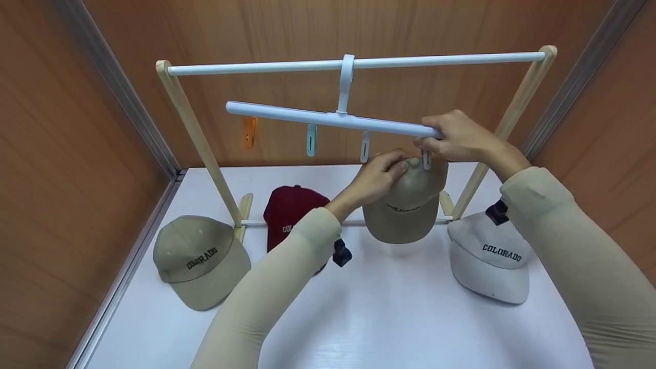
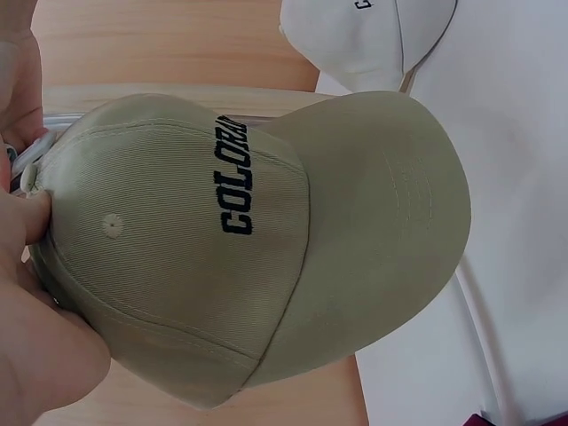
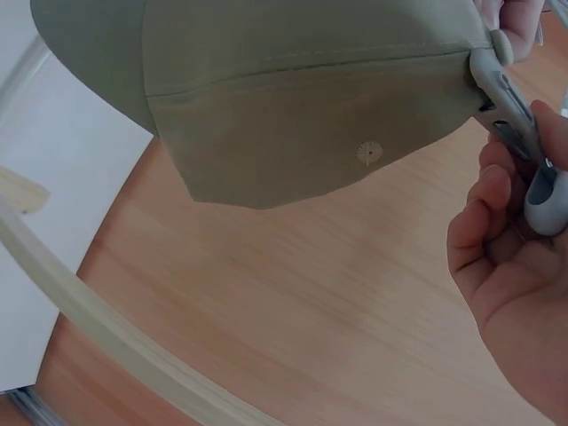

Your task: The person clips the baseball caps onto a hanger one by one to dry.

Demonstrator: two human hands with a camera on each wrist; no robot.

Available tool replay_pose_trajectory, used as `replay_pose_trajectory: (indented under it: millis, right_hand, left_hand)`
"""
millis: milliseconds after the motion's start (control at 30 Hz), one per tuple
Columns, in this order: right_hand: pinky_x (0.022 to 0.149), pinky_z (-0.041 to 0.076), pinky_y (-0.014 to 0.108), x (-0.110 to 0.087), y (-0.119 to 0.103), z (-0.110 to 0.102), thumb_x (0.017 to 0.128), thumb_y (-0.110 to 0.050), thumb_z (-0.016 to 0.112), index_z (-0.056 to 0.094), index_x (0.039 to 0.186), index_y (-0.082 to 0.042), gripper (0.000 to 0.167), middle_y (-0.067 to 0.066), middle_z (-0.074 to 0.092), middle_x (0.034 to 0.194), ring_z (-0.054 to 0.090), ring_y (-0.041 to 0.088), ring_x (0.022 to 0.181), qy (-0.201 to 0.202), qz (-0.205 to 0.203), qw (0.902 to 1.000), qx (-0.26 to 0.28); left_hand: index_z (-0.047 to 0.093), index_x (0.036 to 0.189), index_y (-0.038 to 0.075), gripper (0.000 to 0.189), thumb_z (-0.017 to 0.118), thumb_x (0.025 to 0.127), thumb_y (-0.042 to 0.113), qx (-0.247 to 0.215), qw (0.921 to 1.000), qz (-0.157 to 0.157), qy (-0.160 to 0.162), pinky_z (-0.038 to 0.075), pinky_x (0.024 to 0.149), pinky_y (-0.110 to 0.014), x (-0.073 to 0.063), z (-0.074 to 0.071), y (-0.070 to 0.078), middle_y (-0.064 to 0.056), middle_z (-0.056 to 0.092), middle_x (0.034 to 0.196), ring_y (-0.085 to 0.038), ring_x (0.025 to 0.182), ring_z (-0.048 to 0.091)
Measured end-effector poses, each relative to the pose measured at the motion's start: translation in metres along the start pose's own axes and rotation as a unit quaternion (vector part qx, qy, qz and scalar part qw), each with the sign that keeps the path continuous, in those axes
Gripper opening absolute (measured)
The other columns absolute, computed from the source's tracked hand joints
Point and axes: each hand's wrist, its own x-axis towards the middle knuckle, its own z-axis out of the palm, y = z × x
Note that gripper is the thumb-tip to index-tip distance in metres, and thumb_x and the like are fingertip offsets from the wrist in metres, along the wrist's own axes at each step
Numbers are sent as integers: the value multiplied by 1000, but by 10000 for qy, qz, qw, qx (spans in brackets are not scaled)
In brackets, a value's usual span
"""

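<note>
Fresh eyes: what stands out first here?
First, the olive cap under the right end of the tilted hanger, pinched by the left hand while the right hand grips a grey clip. Next come the dark red cap, partly behind the left sleeve, and the orange clip near the hanger's left end.

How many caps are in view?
4: a khaki fabric cap at far left, a dark red fabric cap partly behind the left sleeve, a second khaki fabric cap held in the left hand, a white fabric cap at right.
</note>
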Motion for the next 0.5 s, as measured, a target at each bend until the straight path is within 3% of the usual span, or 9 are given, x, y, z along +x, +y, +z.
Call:
replay_pose_trajectory:
  millis: [500]
  right_hand:
    - [66, 44, 38, 0, -2, 1, 105, -21, 64, 70, 102, -6, 16, 6, 67, 81, 56, 21, 72, 2, 174, 9998, -2]
  left_hand:
    - [67, 134, 15, 27, 49, 114, 22, -477, 9988, -39, -50, 48, 99, -32, 0, 5, 2, 4, 68, 122, -11, 111, 60]
